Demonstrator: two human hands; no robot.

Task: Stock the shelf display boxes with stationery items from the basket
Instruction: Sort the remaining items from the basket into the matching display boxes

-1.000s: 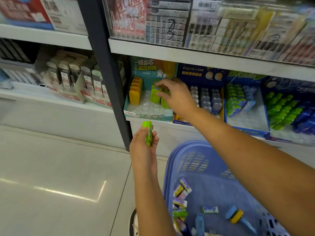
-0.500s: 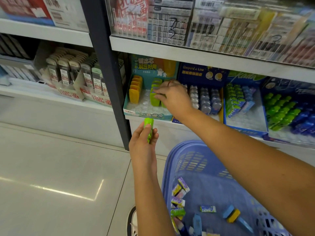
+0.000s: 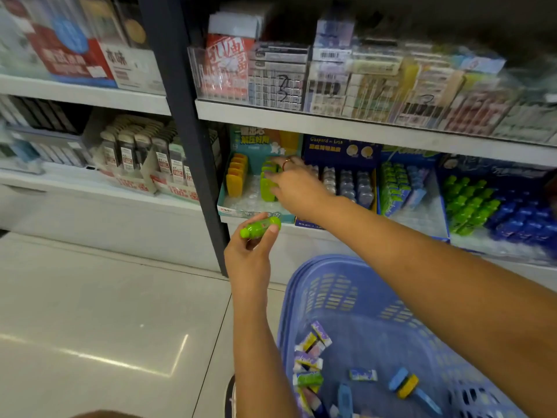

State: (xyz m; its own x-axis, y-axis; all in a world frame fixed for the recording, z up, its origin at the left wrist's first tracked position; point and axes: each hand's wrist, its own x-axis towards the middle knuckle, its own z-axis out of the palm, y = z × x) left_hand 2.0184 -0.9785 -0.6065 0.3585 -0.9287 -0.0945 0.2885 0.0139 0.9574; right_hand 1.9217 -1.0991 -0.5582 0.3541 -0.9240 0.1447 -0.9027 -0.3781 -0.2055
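My left hand [image 3: 248, 260] grips a small green stationery item [image 3: 260, 228], held sideways just below the shelf edge. My right hand [image 3: 297, 188] reaches into the teal display box [image 3: 241, 211], fingers stretched over the row of green items [image 3: 267, 188] standing there. A row of yellow items [image 3: 236, 179] stands at the box's left. Below my right forearm is the blue basket [image 3: 304, 285], holding several wrapped erasers [image 3: 309, 357] and a blue and yellow item [image 3: 405, 384].
Right of the teal box stand a dark blue display box [image 3: 342, 149] with clear cases, and boxes of green and blue items [image 3: 470, 203]. A dark upright post [image 3: 193, 164] divides the shelving. The upper shelf [image 3: 331, 122] overhangs the boxes. Tiled floor lies left.
My left hand has turned the green item from upright to sideways and raised it a little. My right hand stays at the green row. The view has tilted upward.
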